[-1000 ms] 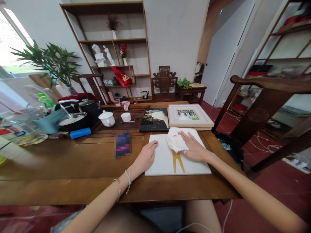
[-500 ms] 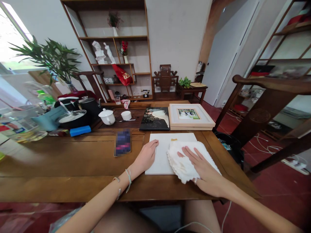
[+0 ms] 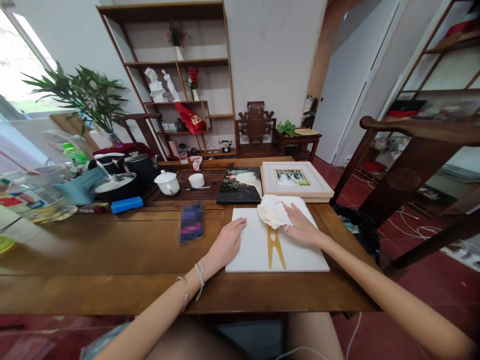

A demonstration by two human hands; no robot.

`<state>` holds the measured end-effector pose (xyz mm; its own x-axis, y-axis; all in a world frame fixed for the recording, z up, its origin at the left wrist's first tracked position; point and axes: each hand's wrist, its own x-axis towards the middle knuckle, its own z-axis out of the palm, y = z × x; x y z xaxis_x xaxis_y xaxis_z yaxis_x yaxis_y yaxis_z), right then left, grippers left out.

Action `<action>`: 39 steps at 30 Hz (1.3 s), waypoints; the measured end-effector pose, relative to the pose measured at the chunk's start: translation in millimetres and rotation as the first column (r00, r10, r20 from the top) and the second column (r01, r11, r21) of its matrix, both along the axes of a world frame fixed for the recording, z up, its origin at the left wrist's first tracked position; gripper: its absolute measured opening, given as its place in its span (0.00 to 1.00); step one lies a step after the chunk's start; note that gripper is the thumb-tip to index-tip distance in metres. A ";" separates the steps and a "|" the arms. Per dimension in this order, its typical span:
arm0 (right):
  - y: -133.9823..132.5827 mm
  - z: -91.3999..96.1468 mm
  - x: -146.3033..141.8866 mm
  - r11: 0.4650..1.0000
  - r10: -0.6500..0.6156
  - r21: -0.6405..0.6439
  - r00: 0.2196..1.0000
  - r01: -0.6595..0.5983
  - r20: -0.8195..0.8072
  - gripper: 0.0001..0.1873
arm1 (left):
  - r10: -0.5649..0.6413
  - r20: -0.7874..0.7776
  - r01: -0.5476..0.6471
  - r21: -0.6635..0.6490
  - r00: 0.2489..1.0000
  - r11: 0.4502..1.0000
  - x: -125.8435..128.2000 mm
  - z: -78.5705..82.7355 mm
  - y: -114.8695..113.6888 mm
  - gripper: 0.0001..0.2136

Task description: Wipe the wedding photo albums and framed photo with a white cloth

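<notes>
Soft daylight comes from a blown-out window (image 3: 17,60) at upper left; shelves (image 3: 454,43) at far right look stretched and blurred; shadow lies under the table (image 3: 112,255)

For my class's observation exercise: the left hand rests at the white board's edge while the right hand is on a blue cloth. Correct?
The cloth under the right hand is white, not blue, as the head view shows; the left hand rests at the white board's edge.

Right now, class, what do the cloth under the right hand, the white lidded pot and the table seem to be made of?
Cloth: soft, matte fabric, perhaps cotton; it bunches and creases.
Lidded pot: probably glazed ceramic; its smooth white surface looks glossy.
Table: brown wood or veneer, seemingly varnished; it shows panel seams and a soft sheen.
</notes>
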<state>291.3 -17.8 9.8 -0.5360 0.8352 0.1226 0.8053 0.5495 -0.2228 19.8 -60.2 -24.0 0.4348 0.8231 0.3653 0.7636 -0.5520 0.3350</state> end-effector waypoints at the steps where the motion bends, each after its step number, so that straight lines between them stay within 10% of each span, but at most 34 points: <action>1: -2.7 -1.0 0.1 1.000 0.003 -0.007 1.000 -0.003 -0.011 0.31 | -0.001 0.000 0.001 0.001 1.000 1.000 0.0 -0.5 0.2 0.20; 14: -130.9 -0.1 2.7 0.991 0.135 0.019 0.990 -0.134 -0.036 0.45 | 0.011 -0.006 -0.011 0.025 1.000 1.000 2.7 -1.0 -0.8 0.20; 27: -7.9 17.2 -15.0 0.990 0.003 -0.140 1.000 -0.003 0.002 0.33 | 0.012 -0.035 -0.010 0.040 0.999 0.999 1.6 -0.6 -0.4 0.20; 39: 2.2 41.6 -74.5 0.989 -0.079 -0.121 0.997 0.080 0.014 0.25 | -0.038 0.041 0.036 0.059 0.998 0.998 2.5 2.8 -0.4 0.20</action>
<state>216.8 -15.6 51.4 -0.4683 0.8835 0.0132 0.8475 0.4534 -0.2759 22.3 -60.6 -21.2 0.4480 0.7834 0.4309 0.7281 -0.5994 0.3326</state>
